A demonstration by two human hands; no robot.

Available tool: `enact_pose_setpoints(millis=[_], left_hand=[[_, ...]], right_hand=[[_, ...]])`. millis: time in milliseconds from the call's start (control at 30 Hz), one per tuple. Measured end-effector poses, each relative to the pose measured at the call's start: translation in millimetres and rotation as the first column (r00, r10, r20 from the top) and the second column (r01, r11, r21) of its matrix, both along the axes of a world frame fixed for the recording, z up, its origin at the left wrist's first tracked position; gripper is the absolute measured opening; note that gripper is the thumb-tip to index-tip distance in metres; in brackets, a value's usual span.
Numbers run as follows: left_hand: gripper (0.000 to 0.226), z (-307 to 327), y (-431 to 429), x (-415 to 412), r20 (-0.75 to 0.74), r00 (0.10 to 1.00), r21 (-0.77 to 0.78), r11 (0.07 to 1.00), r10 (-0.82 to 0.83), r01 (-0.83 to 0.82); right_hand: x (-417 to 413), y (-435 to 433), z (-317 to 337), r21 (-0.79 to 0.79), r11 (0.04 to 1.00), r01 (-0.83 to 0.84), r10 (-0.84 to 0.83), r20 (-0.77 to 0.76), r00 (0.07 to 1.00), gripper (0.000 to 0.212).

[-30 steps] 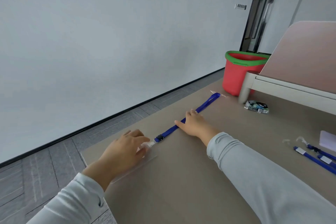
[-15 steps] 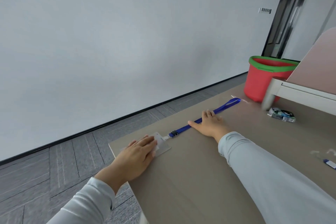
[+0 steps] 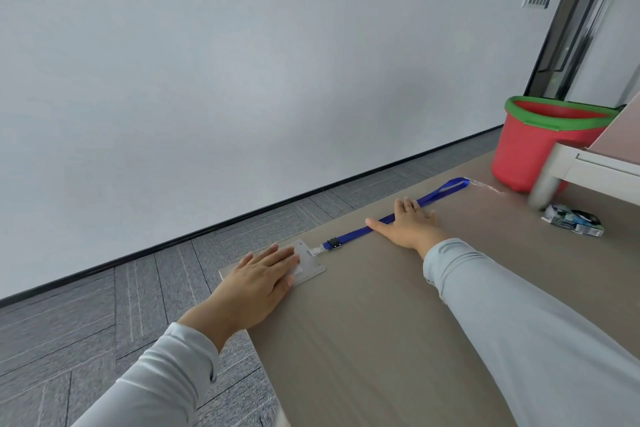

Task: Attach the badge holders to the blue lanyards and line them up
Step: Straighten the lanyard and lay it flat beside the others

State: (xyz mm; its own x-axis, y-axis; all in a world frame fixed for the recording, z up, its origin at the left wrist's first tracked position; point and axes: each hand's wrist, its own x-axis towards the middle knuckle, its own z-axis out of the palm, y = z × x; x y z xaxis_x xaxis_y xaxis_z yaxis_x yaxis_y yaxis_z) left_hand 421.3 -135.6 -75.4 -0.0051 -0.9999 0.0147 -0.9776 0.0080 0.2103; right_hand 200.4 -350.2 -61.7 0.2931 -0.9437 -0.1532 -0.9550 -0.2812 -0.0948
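Brown table (image 3: 381,340): L hand (image 3: 256,282) fingers flat on badge holder (image 3: 310,265); R hand (image 3: 412,225) flat on blue lanyard (image 3: 353,234).

Left hand (image 3: 257,282), curled at clip (image 3: 316,250) a second ago, now flat, pressing badge holder (image 3: 311,266).

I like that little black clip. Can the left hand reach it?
Probably yes. The left hand lies flat on the badge holder, and the black clip sits just beyond the holder, with nothing in the way.

Left hand (image 3: 256,279) flat, fingers straight; right hand (image 3: 410,224) flat, fingers spread.
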Motion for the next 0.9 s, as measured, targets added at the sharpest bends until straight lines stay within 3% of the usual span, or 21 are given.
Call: enact_pose_setpoints(millis=[133,533,600,700,833,900], left_hand=[[0.115,-1.3,-1.2,1.8,-0.013,1.000,-0.012,1.000,0.013,-0.014],[0.109,-4.1,-0.7,6.6,0.013,0.999,-0.010,0.999,0.047,-0.047],[0.104,-5.2,-1.1,4.5,0.019,0.999,-0.016,0.999,0.044,-0.044],[0.077,-4.0,-0.8,3.4,0.029,0.998,-0.014,0.999,0.049,-0.048],[0.107,-1.3,2.1,4.2,0.024,0.999,0.003,0.999,0.048,-0.048],[0.112,-0.4,1.9,3.8,0.019,0.999,0.007,0.999,0.051,-0.051]], right_hand=[[2.4,-2.9,-1.5,0.002,1.000,0.001,-0.001,0.006,1.000,0.103],[3.1,-7.5,-4.0,-0.013,1.000,-0.021,0.021,0.004,1.000,0.101],[2.9,-7.2,-4.7,-0.018,1.000,-0.018,0.018,0.011,1.000,0.100],[2.9,-7.3,-5.7,-0.022,1.000,-0.013,0.013,0.022,1.000,0.100],[2.8,-7.4,-6.4,-0.026,1.000,-0.011,0.012,0.032,0.999,0.099],[2.2,-7.1,-6.4,-0.030,0.999,-0.015,0.017,0.045,0.999,0.098]])
